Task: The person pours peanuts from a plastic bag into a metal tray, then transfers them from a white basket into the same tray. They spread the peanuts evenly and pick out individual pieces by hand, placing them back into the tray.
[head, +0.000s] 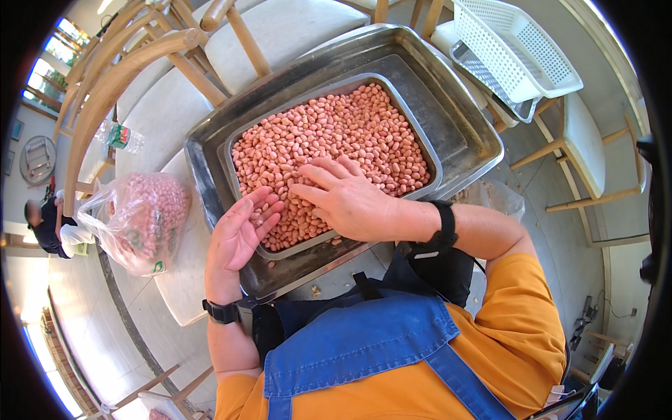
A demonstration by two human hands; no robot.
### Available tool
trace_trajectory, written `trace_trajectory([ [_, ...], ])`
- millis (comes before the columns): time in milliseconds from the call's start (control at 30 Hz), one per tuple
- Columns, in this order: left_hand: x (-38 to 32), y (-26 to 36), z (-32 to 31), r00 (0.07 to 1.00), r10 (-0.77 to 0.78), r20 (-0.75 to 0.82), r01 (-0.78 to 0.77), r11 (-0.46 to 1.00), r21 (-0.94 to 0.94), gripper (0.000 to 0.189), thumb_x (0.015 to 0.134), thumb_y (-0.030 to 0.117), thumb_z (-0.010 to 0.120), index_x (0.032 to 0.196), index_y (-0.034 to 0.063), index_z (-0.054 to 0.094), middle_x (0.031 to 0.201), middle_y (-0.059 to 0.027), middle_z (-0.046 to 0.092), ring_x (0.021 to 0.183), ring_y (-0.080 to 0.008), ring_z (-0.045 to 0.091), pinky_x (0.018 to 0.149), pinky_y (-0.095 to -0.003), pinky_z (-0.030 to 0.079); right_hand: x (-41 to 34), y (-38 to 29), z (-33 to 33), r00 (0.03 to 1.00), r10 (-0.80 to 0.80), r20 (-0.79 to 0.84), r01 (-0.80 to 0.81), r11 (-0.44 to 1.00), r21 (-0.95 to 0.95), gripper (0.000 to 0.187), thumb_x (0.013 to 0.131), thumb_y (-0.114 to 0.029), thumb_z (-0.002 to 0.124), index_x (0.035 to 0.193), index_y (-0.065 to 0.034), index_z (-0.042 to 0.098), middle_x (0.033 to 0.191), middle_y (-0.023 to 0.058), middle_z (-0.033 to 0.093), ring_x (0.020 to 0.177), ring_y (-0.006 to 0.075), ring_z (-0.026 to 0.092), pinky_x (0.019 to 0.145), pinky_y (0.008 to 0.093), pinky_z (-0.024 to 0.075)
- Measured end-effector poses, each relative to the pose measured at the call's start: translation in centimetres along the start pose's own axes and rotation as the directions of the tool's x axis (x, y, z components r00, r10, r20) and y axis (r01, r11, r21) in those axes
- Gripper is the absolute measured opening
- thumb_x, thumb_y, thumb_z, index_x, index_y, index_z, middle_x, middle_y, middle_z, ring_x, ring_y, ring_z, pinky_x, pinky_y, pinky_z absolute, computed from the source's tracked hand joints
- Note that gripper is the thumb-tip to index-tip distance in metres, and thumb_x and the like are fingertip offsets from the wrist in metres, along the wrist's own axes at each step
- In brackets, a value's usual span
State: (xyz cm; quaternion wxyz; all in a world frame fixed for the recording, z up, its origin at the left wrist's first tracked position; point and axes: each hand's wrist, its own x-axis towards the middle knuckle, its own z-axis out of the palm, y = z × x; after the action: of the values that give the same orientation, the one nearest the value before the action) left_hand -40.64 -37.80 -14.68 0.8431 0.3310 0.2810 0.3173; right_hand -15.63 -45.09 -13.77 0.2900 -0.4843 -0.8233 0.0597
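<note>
Shelled pink-skinned peanuts (336, 131) fill a rectangular metal pan (438, 163), which sits inside a larger, darkened metal tray (436, 100). My left hand (244, 226) is cupped at the pan's near left edge, palm turned upward. A few peanuts lie in its curled fingers. Palm down over the heap, my right hand (349, 197) has its fingers spread and touching the peanuts; the ones beneath it are hidden. A few loose peanuts have fallen between the pan and the tray's near wall.
A clear plastic bag of peanuts (149, 220) rests on a white chair seat (181, 294) at left, near a plastic bottle (121, 136). Wooden chairs (142, 58) crowd the upper left. A white perforated basket (520, 52) stands upper right. Another person (52, 226) is far left.
</note>
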Motion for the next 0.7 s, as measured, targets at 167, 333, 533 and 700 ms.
trace_trajectory([
  [167, -0.2, 0.0, 1.4, 0.998, 0.056, 0.016, -0.056, 0.998, 0.001, 0.038, 0.102, 0.017, 0.048, 0.133, -0.0056, 0.048, 0.124, -0.0173, 0.06, 0.117, -0.0291, 0.059, 0.103, -0.0397, 0.049, -2.4, -1.3, -1.3, 0.977, 0.214, 0.014, -0.16, 0.682, 0.714, 0.041, 0.095, -0.01, 0.057, 0.135, -0.0054, 0.051, 0.131, 0.0133, 0.052, 0.124, 0.0292, 0.05, 0.099, 0.0405, 0.0443],
  [333, -1.2, -1.3, 5.8, 0.987, 0.051, 0.151, -0.07, 0.99, 0.121, 0.035, 0.102, 0.015, 0.049, 0.131, -0.0041, 0.05, 0.122, -0.0147, 0.06, 0.116, -0.0252, 0.059, 0.103, -0.0379, 0.048, -3.8, -2.1, -1.1, 0.702, 0.292, 0.65, -0.504, -0.441, 0.743, 0.039, 0.105, -0.031, 0.041, 0.119, 0.0026, 0.055, 0.108, 0.0128, 0.062, 0.099, 0.0246, 0.062, 0.091, 0.0383, 0.0534],
  [533, -2.1, -3.4, 11.6, 0.896, 0.015, 0.444, -0.349, 0.642, 0.682, 0.029, 0.1, 0.016, 0.052, 0.123, 0.0005, 0.061, 0.128, -0.0096, 0.057, 0.122, -0.0192, 0.052, 0.107, -0.0329, 0.038, -5.2, -2.0, -0.8, 0.678, 0.235, 0.696, -0.417, -0.657, 0.628, 0.045, 0.105, -0.039, 0.038, 0.118, -0.0005, 0.056, 0.109, 0.0119, 0.063, 0.099, 0.0222, 0.064, 0.091, 0.0371, 0.0536],
  [700, -2.0, -4.0, 12.5, 0.927, 0.024, 0.375, -0.278, 0.715, 0.642, 0.026, 0.1, 0.014, 0.052, 0.12, 0.0008, 0.063, 0.123, -0.0078, 0.061, 0.117, -0.0172, 0.055, 0.102, -0.0306, 0.041, -8.5, -0.5, -2.7, 0.684, 0.141, 0.716, -0.535, -0.571, 0.623, 0.038, 0.104, -0.032, 0.041, 0.11, -0.0014, 0.062, 0.095, 0.0074, 0.065, 0.082, 0.0148, 0.062, 0.07, 0.0288, 0.0537],
])
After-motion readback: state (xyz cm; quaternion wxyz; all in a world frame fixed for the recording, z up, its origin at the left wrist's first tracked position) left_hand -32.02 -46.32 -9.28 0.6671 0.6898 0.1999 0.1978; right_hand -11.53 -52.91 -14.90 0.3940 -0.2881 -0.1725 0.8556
